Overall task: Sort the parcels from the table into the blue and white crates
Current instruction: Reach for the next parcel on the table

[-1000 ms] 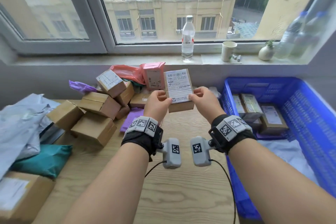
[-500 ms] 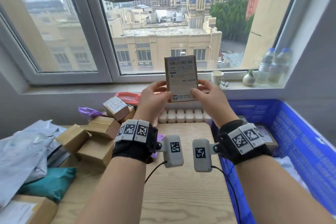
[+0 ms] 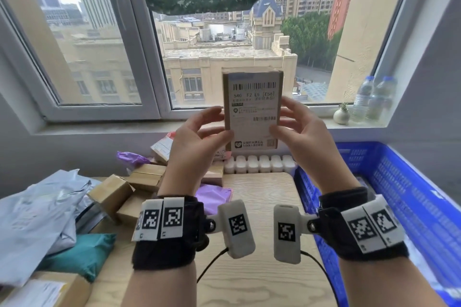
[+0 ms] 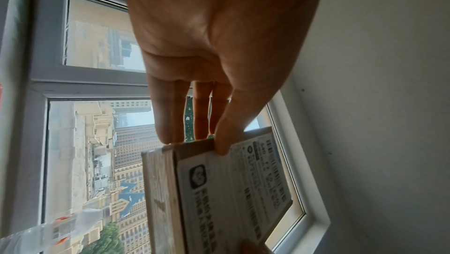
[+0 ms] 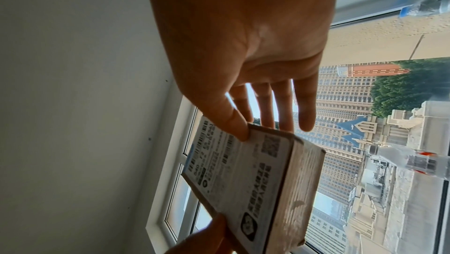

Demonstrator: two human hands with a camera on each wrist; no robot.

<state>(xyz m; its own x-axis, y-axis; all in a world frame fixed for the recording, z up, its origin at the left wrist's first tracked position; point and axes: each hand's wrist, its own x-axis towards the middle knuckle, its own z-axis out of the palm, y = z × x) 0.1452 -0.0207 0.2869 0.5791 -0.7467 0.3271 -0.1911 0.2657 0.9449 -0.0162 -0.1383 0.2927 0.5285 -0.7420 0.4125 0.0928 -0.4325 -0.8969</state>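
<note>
Cardboard, a small brown labelled parcel box (image 3: 252, 112), was up at eye level before the window, so we could read its label; our left hand (image 3: 199, 139) and right hand (image 3: 303, 132) pinched its side edges, blue plastic crate (image 3: 411, 197) waiting below right

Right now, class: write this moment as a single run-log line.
stage: label check | parcel: upright, raised before window | left hand: pinches left edge | right hand: pinches right edge | blue crate: holds parcels

Both forearms raised mid-frame, left hand (image 3: 197, 142) and right hand (image 3: 303, 136) pinching a parcel (image 3: 253, 112) between thumbs and fingers.
</note>
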